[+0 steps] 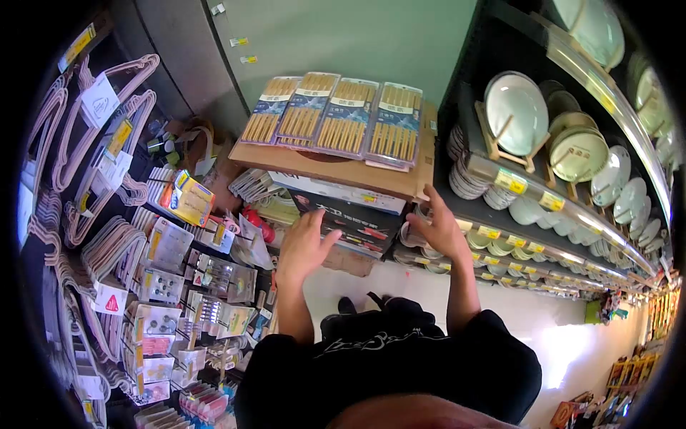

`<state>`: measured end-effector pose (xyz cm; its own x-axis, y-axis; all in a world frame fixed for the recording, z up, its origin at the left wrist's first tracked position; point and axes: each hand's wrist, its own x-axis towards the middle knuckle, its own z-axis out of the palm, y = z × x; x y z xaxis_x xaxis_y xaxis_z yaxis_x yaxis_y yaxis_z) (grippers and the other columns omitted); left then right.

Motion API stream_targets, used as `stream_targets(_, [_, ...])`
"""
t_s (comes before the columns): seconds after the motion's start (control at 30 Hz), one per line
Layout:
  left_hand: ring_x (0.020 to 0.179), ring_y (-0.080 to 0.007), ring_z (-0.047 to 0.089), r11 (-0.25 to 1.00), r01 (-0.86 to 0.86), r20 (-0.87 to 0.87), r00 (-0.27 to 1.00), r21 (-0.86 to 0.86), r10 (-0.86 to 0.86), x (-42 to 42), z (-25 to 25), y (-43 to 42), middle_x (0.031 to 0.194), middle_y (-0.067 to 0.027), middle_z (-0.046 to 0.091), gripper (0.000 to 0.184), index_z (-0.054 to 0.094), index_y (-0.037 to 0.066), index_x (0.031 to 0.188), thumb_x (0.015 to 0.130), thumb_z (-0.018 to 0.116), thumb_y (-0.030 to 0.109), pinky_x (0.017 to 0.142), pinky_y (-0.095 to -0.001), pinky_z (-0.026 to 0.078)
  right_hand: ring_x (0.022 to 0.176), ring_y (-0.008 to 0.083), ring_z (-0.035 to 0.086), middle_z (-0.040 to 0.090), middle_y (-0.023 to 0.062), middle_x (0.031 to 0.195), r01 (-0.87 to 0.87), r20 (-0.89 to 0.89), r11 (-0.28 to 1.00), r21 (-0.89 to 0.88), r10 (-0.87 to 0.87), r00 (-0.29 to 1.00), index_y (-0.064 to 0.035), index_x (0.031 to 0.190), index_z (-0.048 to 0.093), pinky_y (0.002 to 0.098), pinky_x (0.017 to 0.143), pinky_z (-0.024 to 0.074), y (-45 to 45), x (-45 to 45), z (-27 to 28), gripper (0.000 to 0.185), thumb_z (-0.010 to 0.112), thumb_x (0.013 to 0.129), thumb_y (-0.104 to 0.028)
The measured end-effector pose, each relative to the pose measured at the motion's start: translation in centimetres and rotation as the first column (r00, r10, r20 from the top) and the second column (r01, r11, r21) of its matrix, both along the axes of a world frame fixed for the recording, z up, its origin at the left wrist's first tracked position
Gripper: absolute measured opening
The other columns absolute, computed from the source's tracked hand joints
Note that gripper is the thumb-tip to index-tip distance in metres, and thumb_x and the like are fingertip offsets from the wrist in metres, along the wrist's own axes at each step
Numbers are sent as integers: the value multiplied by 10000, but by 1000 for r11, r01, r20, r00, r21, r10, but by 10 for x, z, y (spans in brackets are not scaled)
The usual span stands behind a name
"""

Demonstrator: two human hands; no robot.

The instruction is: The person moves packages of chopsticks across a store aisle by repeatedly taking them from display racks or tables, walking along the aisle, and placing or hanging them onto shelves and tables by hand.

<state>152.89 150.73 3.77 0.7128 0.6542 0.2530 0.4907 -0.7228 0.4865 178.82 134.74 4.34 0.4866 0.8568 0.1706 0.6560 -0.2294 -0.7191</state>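
Observation:
Several packs of chopsticks with blue and white labels lie side by side on a cardboard box. Below it is a dark printed box with white lettering. My left hand hovers in front of the dark box, thumb and fingers apart, holding nothing. Close to the right front corner of the cardboard box is my right hand, its fingers spread and nothing in them. Whether its fingertips touch the box, I cannot tell.
Shelves of plates and stacked bowls run along the right. On the left hang clothes hangers and small packaged goods. A green wall panel stands behind the boxes. Pale floor shows around my feet.

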Motion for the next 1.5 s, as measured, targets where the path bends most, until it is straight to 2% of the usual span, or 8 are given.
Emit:
stream_targets(0.27, [1179, -396, 535, 942, -30, -288, 955, -334, -72, 60, -59, 29, 1263, -262, 558, 655, 501, -35, 1295, 862, 597, 447, 1025, -438, 410, 1073, 255, 585, 523, 227, 1279, 3, -405, 979, 202, 81, 911, 89, 1436, 233, 330, 872, 492, 90, 90, -44, 777, 687, 865, -180])
stream_targets(0.4, [1165, -418, 529, 962, -9, -145, 989, -272, -32, 102, -29, 41, 1247, -292, 554, 701, 461, -98, 1285, 883, 604, 458, 996, -425, 419, 931, 198, 615, 574, 185, 1160, 84, -443, 954, 289, 55, 895, 59, 1406, 318, 297, 713, 516, 128, 135, -84, 743, 715, 849, -230])
stream_targets(0.53, [1031, -407, 585, 984, -146, 99, 983, -107, 156, 156, -14, 49, 1137, -243, 606, 561, 530, -73, 1185, 872, 608, 387, 890, -442, 463, 761, 130, 584, 601, 89, 983, 102, -807, 942, 320, 215, 550, 3, 1249, 482, 270, 588, 484, 141, 136, -72, 488, 711, 836, -121])
stream_targets(0.73, [935, -309, 631, 897, -193, 123, 958, -398, 260, 185, -31, 36, 1082, -201, 629, 554, 494, -50, 1236, 890, 632, 360, 811, -389, 496, 689, 116, 573, 620, 80, 940, 35, -845, 961, 275, 224, 486, 0, 1202, 496, 261, 522, 454, 125, 141, -46, 431, 683, 814, -26])
stream_targets(0.97, [864, -132, 580, 535, 154, 493, 651, -831, 577, 168, -54, -3, 976, -66, 620, 398, 530, -30, 1155, 930, 639, 280, 721, -245, 467, 816, 155, 614, 623, 115, 1028, -71, -802, 943, 326, 316, 507, 16, 1176, 438, 253, 654, 492, 69, 102, -44, 399, 633, 827, 29])
stream_targets(1.07, [816, -97, 570, 641, 122, 571, 599, -758, 562, 134, -54, -41, 946, -48, 616, 368, 511, -17, 1150, 907, 675, 204, 700, -240, 464, 897, 160, 624, 607, 122, 1084, -97, -811, 918, 383, 385, 442, 37, 1207, 406, 252, 752, 502, 41, 62, -35, 424, 627, 845, 40])
stream_targets(1.27, [856, -121, 622, 681, 141, 670, 400, -719, 625, -10, -30, -173, 1022, -57, 629, 451, 482, 15, 1247, 862, 706, 89, 767, -275, 542, 991, 178, 595, 550, 131, 1141, -571, -731, 697, 433, 643, 231, 31, 1292, 339, 300, 830, 505, -22, -37, -31, 511, 610, 860, 51])
stream_targets(1.5, [1190, -170, 519, 662, 3, 633, 294, -750, 716, -138, -8, -396, 1309, -102, 538, 803, 325, 2, 1434, 774, 774, 85, 996, -337, 444, 933, 134, 547, 537, 66, 1129, -933, -772, 105, 343, 598, -216, 3, 1478, 242, 271, 832, 467, -105, -182, -41, 734, 649, 867, -9])
